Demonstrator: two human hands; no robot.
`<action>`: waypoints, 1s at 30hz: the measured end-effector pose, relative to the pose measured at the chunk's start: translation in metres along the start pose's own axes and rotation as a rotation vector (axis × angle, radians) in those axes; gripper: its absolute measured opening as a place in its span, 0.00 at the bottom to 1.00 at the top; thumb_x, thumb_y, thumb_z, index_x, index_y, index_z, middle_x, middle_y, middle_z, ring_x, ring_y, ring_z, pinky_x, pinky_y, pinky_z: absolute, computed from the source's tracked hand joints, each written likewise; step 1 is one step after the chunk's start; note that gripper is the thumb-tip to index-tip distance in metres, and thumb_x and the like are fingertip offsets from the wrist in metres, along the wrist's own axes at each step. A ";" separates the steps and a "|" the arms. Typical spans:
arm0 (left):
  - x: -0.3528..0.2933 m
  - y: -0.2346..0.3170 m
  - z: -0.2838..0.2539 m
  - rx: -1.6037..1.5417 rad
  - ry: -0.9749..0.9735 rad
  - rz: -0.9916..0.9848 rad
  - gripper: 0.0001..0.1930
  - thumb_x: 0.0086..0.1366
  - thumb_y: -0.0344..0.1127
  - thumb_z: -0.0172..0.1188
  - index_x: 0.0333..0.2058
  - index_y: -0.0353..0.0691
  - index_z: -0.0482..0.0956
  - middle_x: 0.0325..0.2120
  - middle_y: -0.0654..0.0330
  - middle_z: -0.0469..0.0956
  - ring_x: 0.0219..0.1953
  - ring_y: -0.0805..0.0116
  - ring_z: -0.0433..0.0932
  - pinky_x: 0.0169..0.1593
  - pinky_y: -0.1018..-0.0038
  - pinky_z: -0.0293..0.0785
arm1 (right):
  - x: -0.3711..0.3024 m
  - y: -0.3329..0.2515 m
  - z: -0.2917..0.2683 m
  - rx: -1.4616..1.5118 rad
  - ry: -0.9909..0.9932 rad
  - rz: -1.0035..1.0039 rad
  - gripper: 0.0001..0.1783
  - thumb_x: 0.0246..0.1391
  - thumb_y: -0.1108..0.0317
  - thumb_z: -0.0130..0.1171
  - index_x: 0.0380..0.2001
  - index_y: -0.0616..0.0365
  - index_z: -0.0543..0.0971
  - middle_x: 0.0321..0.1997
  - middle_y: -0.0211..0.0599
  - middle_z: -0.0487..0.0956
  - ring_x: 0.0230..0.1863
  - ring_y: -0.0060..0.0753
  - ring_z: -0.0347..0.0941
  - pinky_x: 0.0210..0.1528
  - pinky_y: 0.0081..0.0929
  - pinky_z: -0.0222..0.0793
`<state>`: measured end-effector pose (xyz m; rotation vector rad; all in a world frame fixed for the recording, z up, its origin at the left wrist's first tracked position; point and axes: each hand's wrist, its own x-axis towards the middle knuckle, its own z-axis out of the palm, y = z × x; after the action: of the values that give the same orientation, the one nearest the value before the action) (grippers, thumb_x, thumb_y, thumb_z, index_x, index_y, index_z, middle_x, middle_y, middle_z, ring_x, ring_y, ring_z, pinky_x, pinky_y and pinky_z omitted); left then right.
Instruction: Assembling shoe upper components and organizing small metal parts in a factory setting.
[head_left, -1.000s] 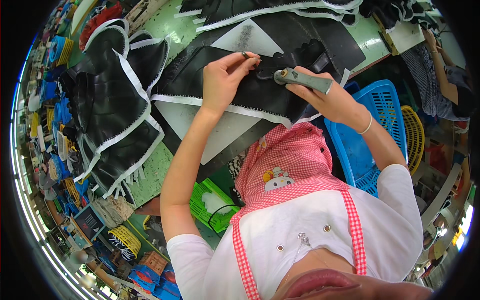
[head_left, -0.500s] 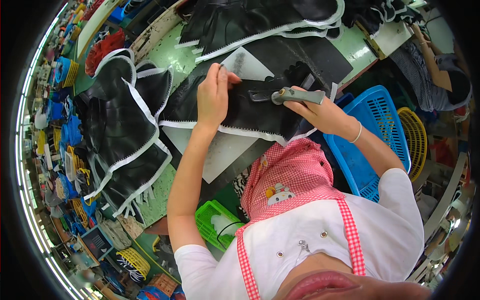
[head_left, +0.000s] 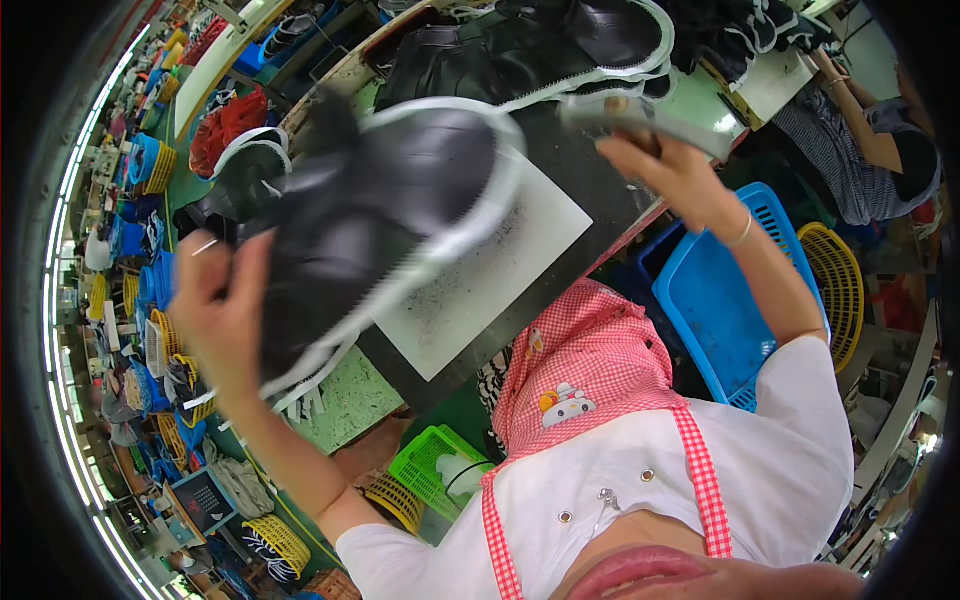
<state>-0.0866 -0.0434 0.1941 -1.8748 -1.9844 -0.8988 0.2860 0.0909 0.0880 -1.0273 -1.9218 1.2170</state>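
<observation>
Gripping with both hands here: the left hand (head_left: 218, 320) has its fingers curled in at the left end of a big black panel (head_left: 400, 195), though motion blur hides exactly how they pinch it, and there's a thin shiny glint (head_left: 205, 248) by the knuckles that I can't identify. The right hand (head_left: 675, 170) is wrapped around a grey hand tool (head_left: 665, 125), also smeared, up in the upper right and well apart from the panel. The panel is held up across the left-centre of the frame, its white zigzag-edged trim (head_left: 455, 240) running along the right and lower sides. Tbh, for handling a floppy piece one-handed, I'd keep a firm but soft hold, let it hang flat so the trim doesn't fold under, and keep the tool off to the side like that so it can't snag or scuff the surface. Below it sits a smudged white board (head_left: 480, 310) on a dark mat (head_left: 400, 375), with the green worktop (head_left: 345, 415) peeking out lower left. More black pieces (head_left: 570, 50) are piled along the top edge, so watch you don't catch those. Further out: a blue basket (head_left: 715, 320) at right, a green one (head_left: 425, 465) at bottom centre.
</observation>
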 end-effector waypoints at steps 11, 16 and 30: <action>-0.060 -0.180 -0.028 0.514 0.180 -0.036 0.15 0.61 0.37 0.64 0.40 0.34 0.73 0.28 0.59 0.66 0.31 0.61 0.65 0.40 0.65 0.65 | 0.192 0.086 -0.039 -0.930 0.227 -0.389 0.21 0.46 0.65 0.63 0.41 0.60 0.69 0.37 0.49 0.76 0.42 0.54 0.75 0.41 0.44 0.72; -0.023 -0.055 0.040 -0.499 0.053 -0.171 0.08 0.64 0.24 0.56 0.30 0.36 0.64 0.40 0.56 0.78 0.42 0.72 0.74 0.54 0.76 0.66 | 0.169 0.059 -0.046 -0.922 0.173 -0.434 0.19 0.47 0.63 0.63 0.40 0.60 0.71 0.36 0.47 0.76 0.42 0.53 0.75 0.42 0.44 0.71; -0.025 0.148 0.062 -1.241 -0.441 0.120 0.14 0.44 0.28 0.58 0.31 0.41 0.65 0.32 0.53 0.72 0.40 0.59 0.70 0.52 0.61 0.63 | 0.047 0.014 0.025 -0.325 -0.323 -0.304 0.14 0.50 0.67 0.65 0.34 0.63 0.73 0.27 0.33 0.72 0.24 0.31 0.64 0.32 0.27 0.66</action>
<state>0.0728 -0.0305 0.1687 -2.9494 -1.5110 -2.1372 0.2462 0.1248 0.0703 -0.6809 -2.4824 0.9598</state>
